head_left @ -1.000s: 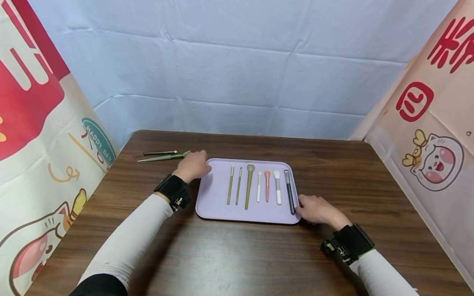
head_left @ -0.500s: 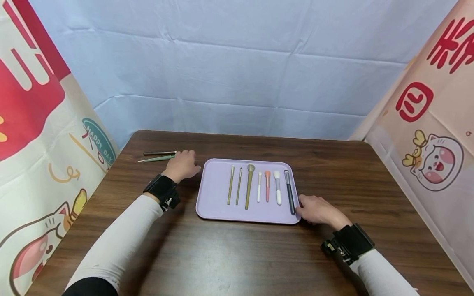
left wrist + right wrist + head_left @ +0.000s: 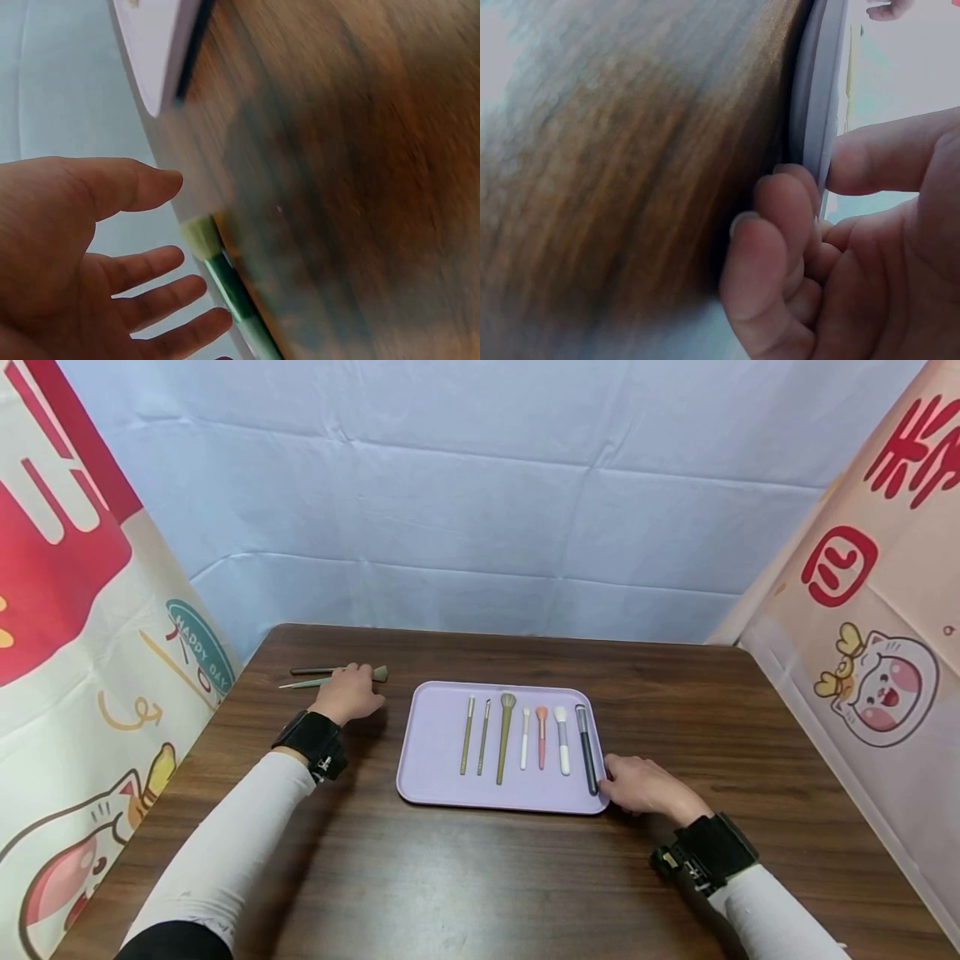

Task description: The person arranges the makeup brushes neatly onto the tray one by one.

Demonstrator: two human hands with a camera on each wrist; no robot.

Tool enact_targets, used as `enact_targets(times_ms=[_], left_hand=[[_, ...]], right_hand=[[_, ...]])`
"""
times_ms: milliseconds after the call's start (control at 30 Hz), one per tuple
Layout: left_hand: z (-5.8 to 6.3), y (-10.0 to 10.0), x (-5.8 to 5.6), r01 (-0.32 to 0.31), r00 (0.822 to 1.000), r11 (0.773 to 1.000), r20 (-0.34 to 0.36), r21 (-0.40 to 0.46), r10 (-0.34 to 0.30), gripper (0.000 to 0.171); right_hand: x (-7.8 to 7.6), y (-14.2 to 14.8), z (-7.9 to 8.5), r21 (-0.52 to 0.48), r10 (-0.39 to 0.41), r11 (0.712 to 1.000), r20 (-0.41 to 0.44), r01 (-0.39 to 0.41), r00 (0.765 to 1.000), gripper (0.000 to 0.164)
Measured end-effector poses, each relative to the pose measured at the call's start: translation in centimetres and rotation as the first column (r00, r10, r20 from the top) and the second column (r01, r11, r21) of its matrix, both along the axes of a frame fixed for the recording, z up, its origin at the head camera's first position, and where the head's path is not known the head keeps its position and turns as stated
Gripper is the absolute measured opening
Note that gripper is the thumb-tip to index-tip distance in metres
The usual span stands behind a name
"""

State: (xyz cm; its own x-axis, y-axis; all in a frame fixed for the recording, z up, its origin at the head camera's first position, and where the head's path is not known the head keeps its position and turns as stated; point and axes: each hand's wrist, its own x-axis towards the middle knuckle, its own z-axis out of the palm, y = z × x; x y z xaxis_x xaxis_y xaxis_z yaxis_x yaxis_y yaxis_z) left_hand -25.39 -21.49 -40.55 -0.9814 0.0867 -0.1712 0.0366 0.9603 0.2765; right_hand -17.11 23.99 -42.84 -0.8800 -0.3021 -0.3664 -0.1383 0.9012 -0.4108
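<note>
My left hand (image 3: 347, 695) hovers over the back-left of the table with its thumb and fingers spread. Just beyond the fingers in the left wrist view is a green makeup brush (image 3: 231, 290) with pale bristles; whether they touch it I cannot tell. A thin dark-handled brush (image 3: 307, 671) lies behind it, partly hidden. With thumb above and curled fingers below, my right hand (image 3: 651, 788) grips the lilac tray (image 3: 431, 760) at its front-right corner. Several makeup brushes lie side by side on the tray, including a dark one (image 3: 587, 752) at the right and a coral one (image 3: 542, 739).
The brown wooden table (image 3: 450, 877) extends around the tray. A pale blue cloth (image 3: 480, 510) hangs behind it, and printed cloths (image 3: 847, 693) stand at both sides.
My left hand has drawn away from the tray's back-left corner, moving left over the green brush, whose bristle end now shows past the fingers. The right hand and the tray stay still.
</note>
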Motion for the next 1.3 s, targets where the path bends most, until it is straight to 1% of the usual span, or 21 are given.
enact_targets(times_ms=[167,400,600,667,900,1000,1200,1300], left_hand=[[-0.2,-0.9,-0.1,-0.014,1.0,1.0,0.0,-0.007,0.014,0.062],[0.2,-2.0,-0.4,-0.009,1.0,1.0,0.008,0.0,0.009,0.061],[-0.3,-3.0,-1.1,-0.018,1.0,1.0,0.013,-0.009,0.018,0.059],[-0.4,-3.2,-1.3,-0.024,1.0,1.0,0.011,-0.008,0.024,0.058],[-0.8,-3.5,-1.6,-0.044,0.999,0.999,-0.023,-0.027,0.044,0.054],[-1.0,-3.6,-1.9,-0.041,0.998,0.998,-0.04,-0.044,0.039,0.053],[-0.9,-3.4,-1.9,-0.036,0.999,0.998,-0.042,-0.058,0.034,0.051],[-1.1,-3.5,-1.9,-0.026,0.999,0.997,-0.047,-0.07,0.023,0.048]], right_hand=[[-0.1,0.0,0.0,0.005,-0.005,1.0,0.004,0.005,1.0,0.01],[-0.1,-0.1,0.1,0.012,0.002,1.0,-0.003,-0.002,1.0,0.01],[-0.2,-0.1,0.2,0.008,0.018,1.0,-0.02,-0.018,1.0,0.011],[-0.2,-0.1,0.2,0.011,0.011,1.0,-0.015,-0.011,1.0,0.011],[-0.2,-0.1,0.0,0.009,-0.001,1.0,0.0,0.001,1.0,0.01],[-0.1,0.0,0.1,0.004,-0.005,1.0,0.0,0.005,1.0,0.01],[-0.1,0.0,0.0,0.002,-0.011,1.0,-0.001,0.011,1.0,0.01],[-0.1,0.0,-0.1,0.002,-0.014,1.0,-0.001,0.014,1.0,0.01]])
